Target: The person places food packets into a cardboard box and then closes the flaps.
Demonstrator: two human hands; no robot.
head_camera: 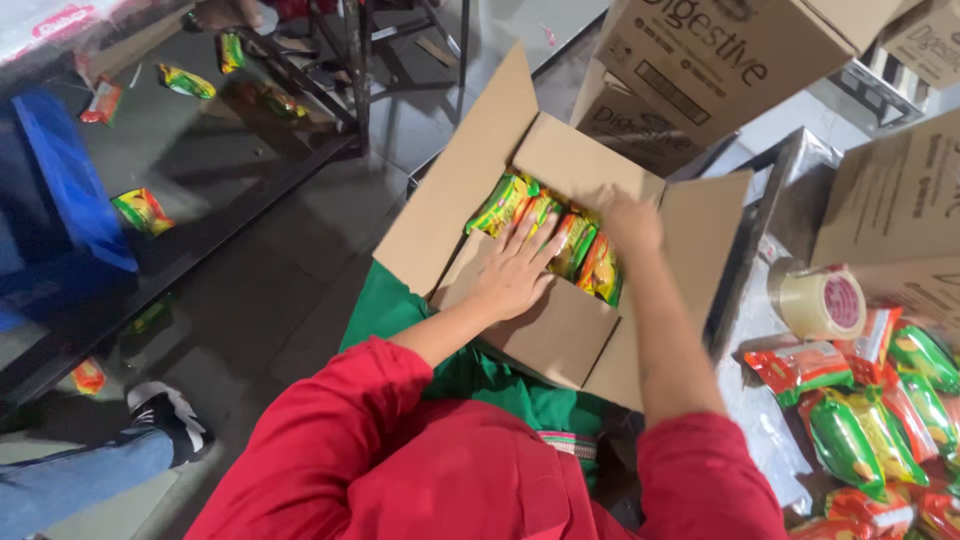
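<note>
An open cardboard box (450, 200) rests on my lap, holding a row of green, yellow and orange snack packets (560, 240). My left hand (512, 272) lies flat, fingers spread, pressing on the near packets and the box's inner flap. My right hand (627, 220) reaches into the far right side of the box, fingers down among the packets; it is blurred, and whether it grips one cannot be seen. Both sleeves are red.
A roll of clear packing tape (822, 302) sits at right above a pile of loose packets (870, 420). Closed cardboard cartons (720, 60) stack behind. Packets (143, 210) lie scattered on the dark floor at left. Another person's shoe and jeans leg (165, 420) are at lower left.
</note>
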